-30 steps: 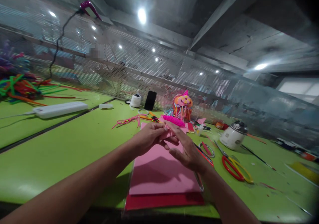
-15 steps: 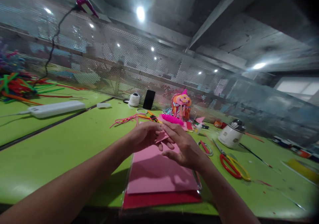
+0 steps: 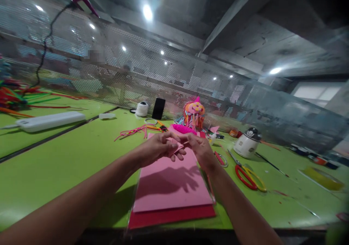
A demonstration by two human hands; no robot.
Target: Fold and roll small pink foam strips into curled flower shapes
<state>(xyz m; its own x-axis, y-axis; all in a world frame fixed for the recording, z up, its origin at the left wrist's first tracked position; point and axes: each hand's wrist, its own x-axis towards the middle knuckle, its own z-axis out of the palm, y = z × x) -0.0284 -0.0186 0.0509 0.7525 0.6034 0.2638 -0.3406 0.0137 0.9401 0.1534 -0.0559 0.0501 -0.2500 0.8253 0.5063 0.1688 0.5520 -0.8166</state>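
Left hand [image 3: 156, 148]: half curled, thumb pressed to fingers, small folded pink paper piece [image 3: 177, 147] pinched between. Right hand [image 3: 201, 149]: fingers bent, thumb and forefinger drawn together at the right side of the same piece; firm hold or mere touch, cannot tell. Position of the piece: between both hands, raised above the far half of a pink sheet [image 3: 169, 192].

Beneath the hands, at the near edge of the green surface [image 3: 89, 161]: pink sheet, laid over a red sheet [image 3: 174, 217] with near border exposed. Just beyond the fingers: bright pink crimped strip [image 3: 185, 129].

Toward the far edge: pink and yellow cords [image 3: 132, 132], white thread spool [image 3: 141, 109], black smartphone [image 3: 158, 108], propped upright; multicoloured fringed ornament [image 3: 194, 112]. Right of the hands: red-and-yellow-handled scissors [image 3: 247, 177], blades directed to the far edge; white kettle-shaped pot [image 3: 247, 145] with dark top; slim paintbrush [image 3: 272, 165]. Toward the far left corner: white power strip [image 3: 53, 121], tangle of coloured pipe cleaners [image 3: 11, 97].
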